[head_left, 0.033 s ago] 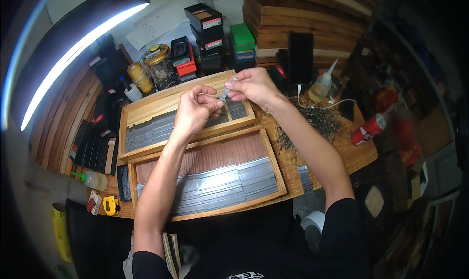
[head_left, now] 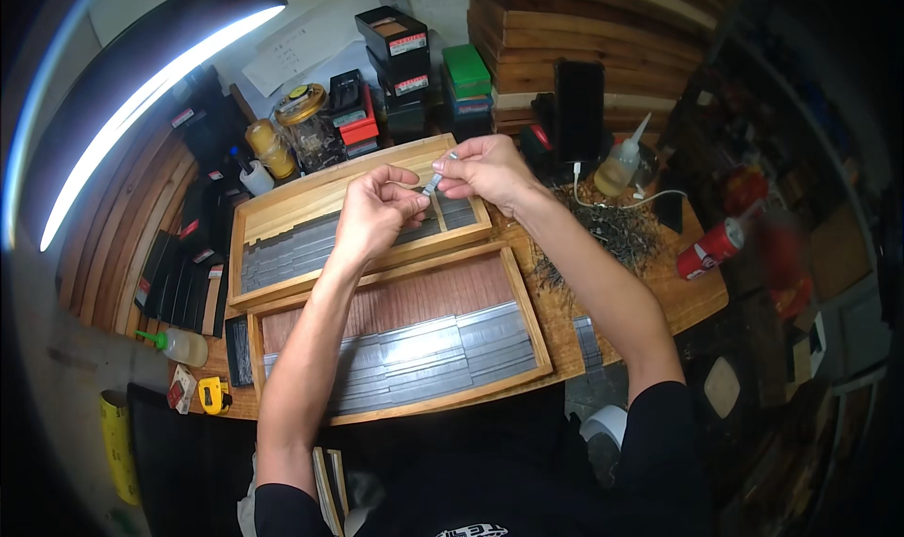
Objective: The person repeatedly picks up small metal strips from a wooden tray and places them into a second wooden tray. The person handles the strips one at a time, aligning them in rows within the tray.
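Between my two hands a small flat grey metal strip is held at a slant, over the far tray. My left hand pinches its lower end between thumb and fingers. Its upper part is gripped by my right hand, thumb against the fingertips. Below them lies the far wooden tray, with rows of dark grey metal strips along its near side. Closer to me, a second wooden tray holds rows of shinier metal strips on a reddish wood base. My left forearm covers part of both trays.
Right of the trays sits a heap of thin dark metal pieces. Behind it are a phone on a cable and a glue bottle. A red can stands at the right edge. A yellow tape measure lies front left.
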`<state>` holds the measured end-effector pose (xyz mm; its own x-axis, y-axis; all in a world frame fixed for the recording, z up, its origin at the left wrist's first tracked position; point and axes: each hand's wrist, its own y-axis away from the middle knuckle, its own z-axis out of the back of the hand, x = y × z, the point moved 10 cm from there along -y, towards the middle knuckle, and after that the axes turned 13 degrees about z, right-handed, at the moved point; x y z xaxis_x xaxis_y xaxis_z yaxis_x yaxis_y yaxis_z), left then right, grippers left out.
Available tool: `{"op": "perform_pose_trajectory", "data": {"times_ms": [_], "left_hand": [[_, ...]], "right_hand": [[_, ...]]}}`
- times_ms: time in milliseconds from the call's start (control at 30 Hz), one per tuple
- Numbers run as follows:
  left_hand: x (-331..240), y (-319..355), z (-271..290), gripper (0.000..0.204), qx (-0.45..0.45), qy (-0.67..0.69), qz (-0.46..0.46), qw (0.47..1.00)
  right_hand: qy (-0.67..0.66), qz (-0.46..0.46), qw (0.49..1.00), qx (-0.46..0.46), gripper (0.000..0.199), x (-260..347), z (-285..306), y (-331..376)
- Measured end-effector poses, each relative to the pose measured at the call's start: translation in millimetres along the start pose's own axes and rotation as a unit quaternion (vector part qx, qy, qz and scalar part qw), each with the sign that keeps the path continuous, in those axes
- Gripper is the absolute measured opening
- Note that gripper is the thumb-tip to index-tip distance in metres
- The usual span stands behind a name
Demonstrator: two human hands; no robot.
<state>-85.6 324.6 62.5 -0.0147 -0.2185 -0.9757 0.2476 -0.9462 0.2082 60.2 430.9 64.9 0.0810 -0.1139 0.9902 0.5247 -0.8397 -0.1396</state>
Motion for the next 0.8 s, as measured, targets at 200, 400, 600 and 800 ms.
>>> {"op": "perform_pose_trajectory", "data": {"times_ms": [200,400,600,800], "left_hand": [[17,-4,4,0.014,0.024,-0.030,0.050,0.998],[19,5,16,0.006,0.019,-0.167,0.143,0.975],[7,11,11,0.003,0.009,-0.250,0.160,0.955],[8,8,11,0.002,0.006,-0.269,0.158,0.950]], "right_hand": [[0.012,-0.030,0.999,0.011,0.035,-24,-1,6],[0.105,0.016,0.994,0.000,0.047,-18,24,10],[0.100,0.006,0.995,0.023,0.051,-25,29,14],[0.093,0.001,0.995,0.022,0.046,-26,30,15]]}}
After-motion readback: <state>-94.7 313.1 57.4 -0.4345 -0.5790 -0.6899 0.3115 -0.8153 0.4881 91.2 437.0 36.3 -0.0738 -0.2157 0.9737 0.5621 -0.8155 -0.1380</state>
